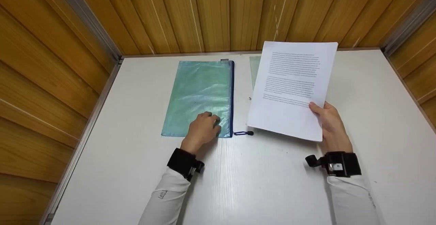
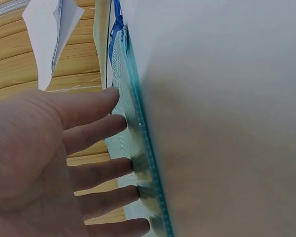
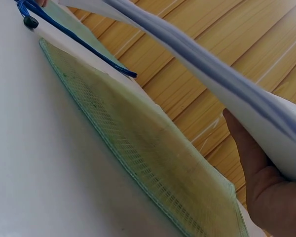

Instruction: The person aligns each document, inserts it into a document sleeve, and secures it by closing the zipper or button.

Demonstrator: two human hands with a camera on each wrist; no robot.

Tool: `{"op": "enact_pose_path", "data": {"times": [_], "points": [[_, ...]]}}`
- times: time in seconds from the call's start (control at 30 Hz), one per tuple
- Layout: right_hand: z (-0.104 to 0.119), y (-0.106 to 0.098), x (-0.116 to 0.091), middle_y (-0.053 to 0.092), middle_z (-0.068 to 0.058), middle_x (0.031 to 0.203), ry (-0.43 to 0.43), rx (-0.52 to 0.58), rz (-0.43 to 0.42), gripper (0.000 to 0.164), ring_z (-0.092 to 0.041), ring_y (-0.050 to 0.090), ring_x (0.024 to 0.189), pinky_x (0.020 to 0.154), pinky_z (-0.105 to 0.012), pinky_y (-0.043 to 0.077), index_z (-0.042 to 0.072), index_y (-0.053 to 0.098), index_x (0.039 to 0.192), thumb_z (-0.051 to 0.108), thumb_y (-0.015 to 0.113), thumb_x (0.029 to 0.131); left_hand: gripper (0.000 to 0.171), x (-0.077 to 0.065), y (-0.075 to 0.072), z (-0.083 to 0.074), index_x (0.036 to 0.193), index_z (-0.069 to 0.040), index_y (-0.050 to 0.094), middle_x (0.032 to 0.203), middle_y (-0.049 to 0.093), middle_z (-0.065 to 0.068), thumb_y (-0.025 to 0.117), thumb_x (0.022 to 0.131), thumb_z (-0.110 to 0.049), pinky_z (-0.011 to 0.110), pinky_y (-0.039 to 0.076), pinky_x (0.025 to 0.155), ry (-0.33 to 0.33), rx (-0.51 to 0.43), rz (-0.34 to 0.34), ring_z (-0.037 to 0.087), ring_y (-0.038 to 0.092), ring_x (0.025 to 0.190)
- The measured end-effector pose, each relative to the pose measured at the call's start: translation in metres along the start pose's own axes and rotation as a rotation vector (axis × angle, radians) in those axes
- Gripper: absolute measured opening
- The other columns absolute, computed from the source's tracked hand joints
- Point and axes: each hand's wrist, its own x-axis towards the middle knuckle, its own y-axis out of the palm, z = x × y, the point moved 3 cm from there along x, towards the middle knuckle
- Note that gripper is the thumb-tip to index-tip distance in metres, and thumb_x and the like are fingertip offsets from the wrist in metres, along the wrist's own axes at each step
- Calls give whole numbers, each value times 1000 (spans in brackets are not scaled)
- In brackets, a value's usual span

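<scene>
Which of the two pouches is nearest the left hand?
The teal pouch with the blue zipper, beneath the left hand; the paler mesh pouch lies to its right, partly hidden by the paper stack.

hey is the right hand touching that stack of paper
Touching. The head view shows the right hand gripping the paper stack at its lower right edge, with the thumb lying on the top sheet.

White tabletop (image 1: 259,191) amid wood-grain plank walls (image 1: 211,13), with grey metal corner strips (image 1: 90,17).
</scene>
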Motion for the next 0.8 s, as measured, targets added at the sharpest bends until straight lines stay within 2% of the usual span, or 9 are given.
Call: {"op": "enact_pose_path", "data": {"times": [0.13, 0.37, 0.67, 0.8], "points": [[1, -1, -2, 77, 6, 102, -10, 4, 5, 27, -10, 72, 91, 73, -24, 57, 18, 57, 122, 11, 62, 97, 36, 8, -2, -10, 131, -6, 62, 134, 61, 18, 58, 99, -23, 49, 52, 99, 0, -15, -36, 36, 58, 125], [1, -3, -6, 76, 7, 105, 5, 8, -18, 41, -9, 71, 94, 76, -24, 57, 16, 48, 135, 13, 62, 96, 40, 25, -3, -30, 134, -4, 60, 134, 61, 19, 58, 100, -25, 50, 54, 96, 18, -15, -73, 37, 60, 122], [-2, -2, -8, 76, 6, 104, 6, 13, -24, 34, -9, 72, 94, 76, -24, 57, 16, 52, 127, 11, 63, 96, 35, 34, 7, -37, 107, 0, 72, 116, 66, 17, 63, 96, -32, 48, 58, 79, -29, 100, -107, 33, 62, 105], [-2, 0, -6, 76, 5, 102, -2, 21, -30, 29, -10, 71, 92, 75, -24, 57, 17, 55, 123, 10, 62, 96, 38, 36, 9, -37, 104, -1, 74, 115, 65, 15, 66, 93, -36, 46, 58, 76, -56, 136, -135, 31, 61, 105]]}}
